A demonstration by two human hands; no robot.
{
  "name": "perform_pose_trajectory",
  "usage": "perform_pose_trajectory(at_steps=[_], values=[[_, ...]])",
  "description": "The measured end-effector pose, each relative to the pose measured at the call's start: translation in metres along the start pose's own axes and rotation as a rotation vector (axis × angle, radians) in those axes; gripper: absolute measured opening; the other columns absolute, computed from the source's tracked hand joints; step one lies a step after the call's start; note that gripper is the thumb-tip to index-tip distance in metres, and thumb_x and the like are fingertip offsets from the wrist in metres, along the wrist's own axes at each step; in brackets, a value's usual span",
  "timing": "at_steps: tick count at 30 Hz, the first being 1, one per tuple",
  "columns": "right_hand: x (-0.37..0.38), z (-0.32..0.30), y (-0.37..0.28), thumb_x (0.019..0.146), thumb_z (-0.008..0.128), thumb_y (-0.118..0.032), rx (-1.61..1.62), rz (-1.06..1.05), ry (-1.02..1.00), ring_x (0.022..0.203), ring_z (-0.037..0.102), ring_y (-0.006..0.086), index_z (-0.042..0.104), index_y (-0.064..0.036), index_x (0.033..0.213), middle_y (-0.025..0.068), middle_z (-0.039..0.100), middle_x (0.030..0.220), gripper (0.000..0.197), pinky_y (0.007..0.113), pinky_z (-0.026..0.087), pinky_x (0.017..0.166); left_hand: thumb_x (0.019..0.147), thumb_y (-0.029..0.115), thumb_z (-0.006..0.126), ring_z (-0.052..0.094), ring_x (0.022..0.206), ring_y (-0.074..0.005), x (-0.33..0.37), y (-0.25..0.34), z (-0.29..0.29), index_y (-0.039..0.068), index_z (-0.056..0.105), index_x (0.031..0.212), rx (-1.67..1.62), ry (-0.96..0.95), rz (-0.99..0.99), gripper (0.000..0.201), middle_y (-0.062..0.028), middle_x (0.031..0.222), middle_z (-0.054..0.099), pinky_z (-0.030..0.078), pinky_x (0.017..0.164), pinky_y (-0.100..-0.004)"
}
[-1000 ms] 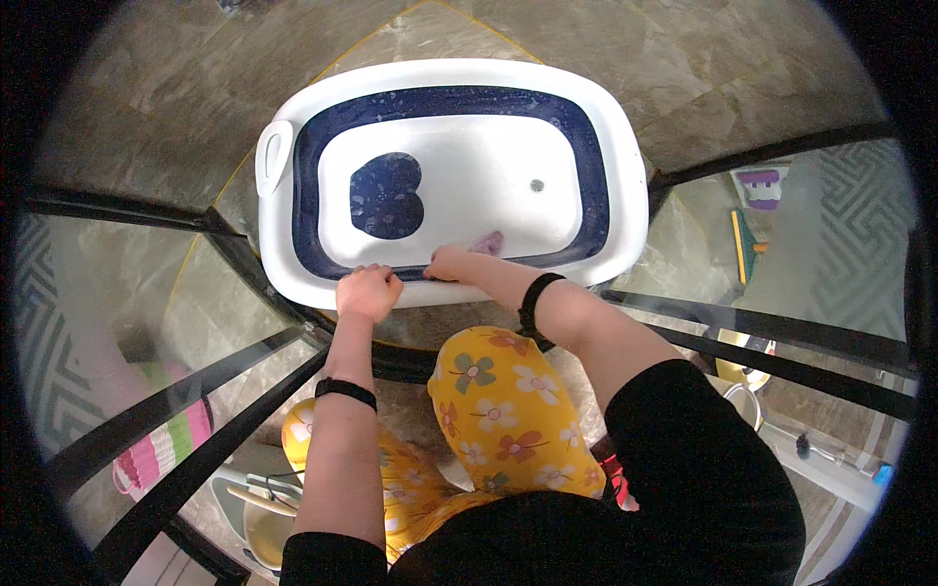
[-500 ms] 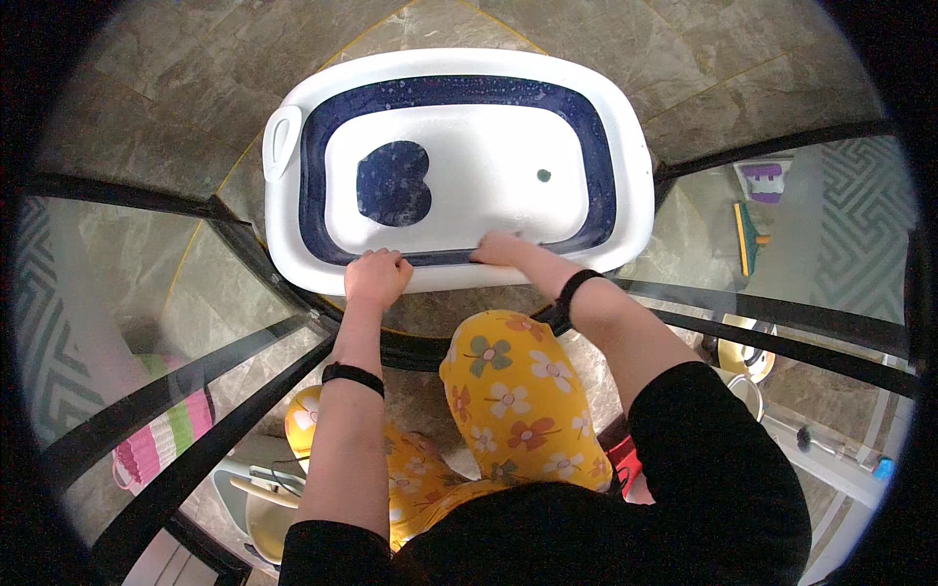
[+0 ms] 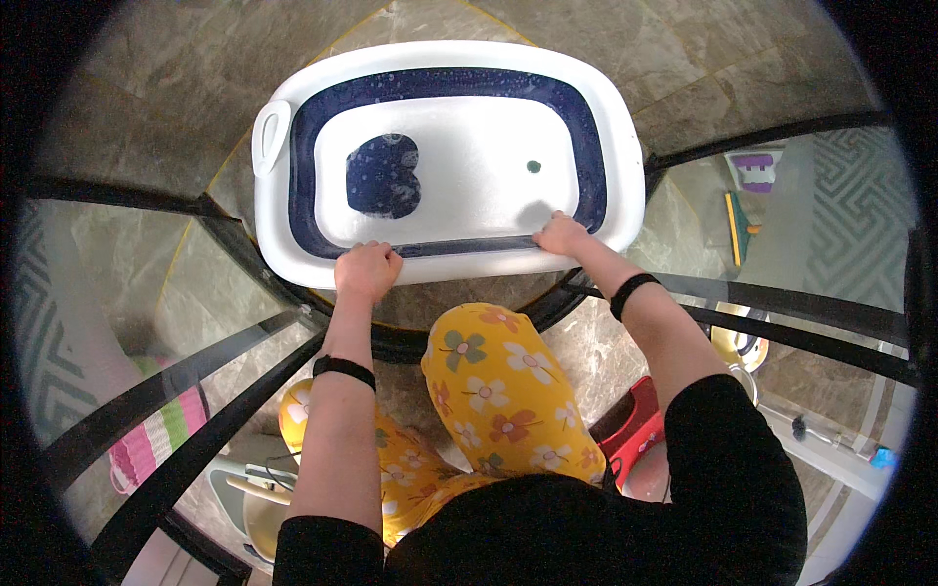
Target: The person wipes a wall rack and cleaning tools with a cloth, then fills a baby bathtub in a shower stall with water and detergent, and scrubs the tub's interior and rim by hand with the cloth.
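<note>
A white and navy collapsible bathtub lies on the floor in front of me, with a dark blue patch on the left of its base and a small dark round spot on the right. Droplets dot the navy inner wall. My left hand is closed over the near rim, left of the middle. Farther right along the same side, my right hand has its fingers curled over the rim against the navy wall. Both wrists wear black bands. No loose item shows in either hand.
Glass panels with black frames flank the tub on both sides. A red item stands by my right leg. Beyond the right glass lies a green and yellow brush head; a striped pink item shows at the left.
My right hand has slid rightward along the near rim. My left hand keeps its hold on the rim. The whole scene has shifted slightly left and up in view.
</note>
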State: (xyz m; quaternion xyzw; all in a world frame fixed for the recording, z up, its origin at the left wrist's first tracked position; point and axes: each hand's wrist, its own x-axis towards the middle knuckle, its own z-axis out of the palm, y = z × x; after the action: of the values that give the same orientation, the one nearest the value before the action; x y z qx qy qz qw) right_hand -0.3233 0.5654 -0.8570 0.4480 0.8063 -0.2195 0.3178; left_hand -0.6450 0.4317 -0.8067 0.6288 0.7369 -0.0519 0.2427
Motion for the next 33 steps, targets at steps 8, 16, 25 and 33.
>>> perform_pose_trajectory(at_steps=[8, 16, 25, 33], values=[[0.025, -0.02, -0.171, 0.086, 0.047, -0.023, 0.179, -0.368, 0.147, 0.085, 0.061, 0.0348, 0.064, -0.0026, 0.094, 0.0179, 0.064, 0.092, 0.027, 0.046, 0.048, 0.077, 0.084, 0.031, 0.039, 0.059, 0.093, -0.0267, 0.004, 0.011, 0.0, 0.011, 0.065, 0.091, 0.002, -0.02, 0.014, 0.034, -0.0076, 0.099, 0.063, 0.049, 0.08, -0.0409], [-0.084, 0.006, -0.046, 0.071, 0.071, -0.032, -0.014, -0.308, 0.653, 0.106, 0.054, 0.0292, 0.052, -0.0132, 0.119, 0.0101, 0.059, 0.111, 0.055, 0.042, 0.039, 0.093, 0.083, 0.028, 0.044, 0.062, 0.08, -0.0292, -0.001, 0.0, 0.003, 0.008, 0.062, 0.081, -0.001, 0.09, -0.015, 0.027, -0.0106, 0.085, 0.064, 0.049, 0.075, -0.0421], [-0.015, -0.004, -0.14, 0.064, 0.074, -0.017, 0.365, -0.509, 0.425, 0.097, 0.056, 0.0317, 0.053, -0.0074, 0.113, 0.0137, 0.059, 0.105, 0.055, 0.041, 0.046, 0.083, 0.082, 0.027, 0.045, 0.061, 0.073, -0.0327, 0.006, 0.01, 0.003, 0.007, 0.061, 0.076, -0.004, 0.249, 0.069, 0.026, -0.0123, 0.079, 0.064, 0.049, 0.071, -0.0442], [-0.037, -0.001, -0.082, 0.065, 0.074, -0.026, 0.162, -0.31, 0.254, 0.092, 0.06, 0.0319, 0.05, -0.0101, 0.116, 0.013, 0.063, 0.099, 0.059, 0.045, 0.049, 0.079, 0.081, 0.027, 0.045, 0.061, 0.078, -0.0323, -0.004, -0.013, 0.011, 0.008, 0.063, 0.077, 0.002, 0.228, 0.002, 0.026, -0.0119, 0.082, 0.063, 0.05, 0.069, -0.0433]])
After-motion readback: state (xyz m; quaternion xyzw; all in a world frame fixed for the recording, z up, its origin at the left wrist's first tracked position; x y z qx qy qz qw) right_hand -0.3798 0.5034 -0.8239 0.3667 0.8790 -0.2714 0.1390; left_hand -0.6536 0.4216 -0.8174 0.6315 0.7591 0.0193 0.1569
